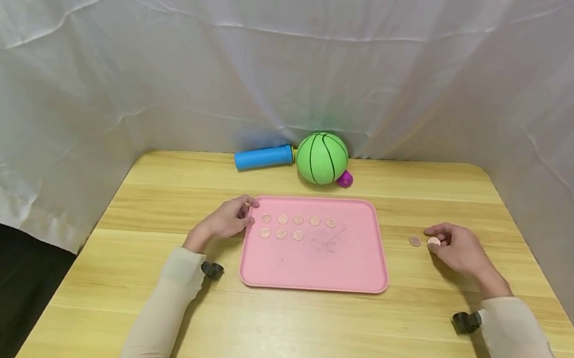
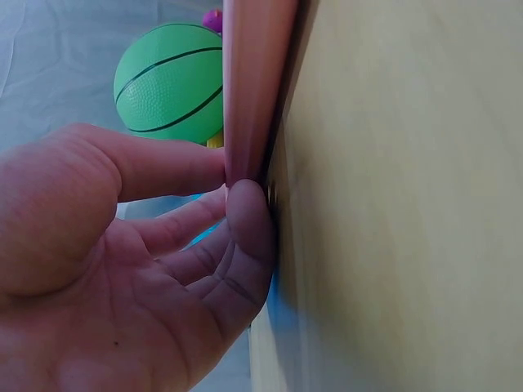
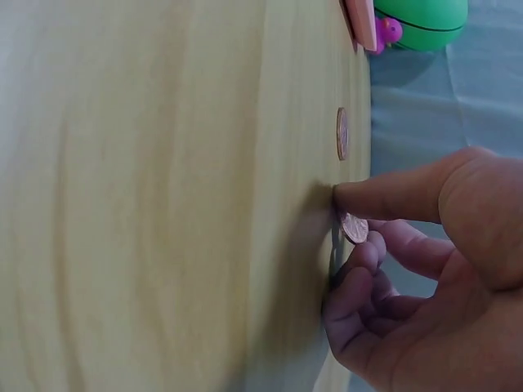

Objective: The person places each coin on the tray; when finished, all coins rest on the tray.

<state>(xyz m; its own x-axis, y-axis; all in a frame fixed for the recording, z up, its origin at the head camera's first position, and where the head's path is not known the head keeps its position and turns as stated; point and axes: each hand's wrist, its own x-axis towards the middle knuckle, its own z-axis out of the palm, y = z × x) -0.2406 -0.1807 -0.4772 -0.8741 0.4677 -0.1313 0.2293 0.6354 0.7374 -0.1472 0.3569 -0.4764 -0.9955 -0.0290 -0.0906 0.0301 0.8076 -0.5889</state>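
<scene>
A pink tray (image 1: 314, 270) lies on the wooden table with several copper-coloured coins (image 1: 299, 220) in two rows, the upper row longer than the lower. At its left edge my left hand (image 1: 226, 219) grips the rim, fingers bent against the tray wall (image 2: 257, 90) in the left wrist view. To the right of the tray, my right hand (image 1: 457, 248) pinches a coin (image 3: 355, 228) between thumb and fingers, tilted just over the tabletop. Another coin (image 1: 414, 241) lies flat on the wood, just left of that hand.
Behind the tray sit a green ball (image 1: 322, 158) with black lines, a blue cylinder (image 1: 264, 157) and a small purple object (image 1: 345, 179). A pale curtain (image 1: 257, 69) hangs behind the table (image 1: 269, 336) and along its sides.
</scene>
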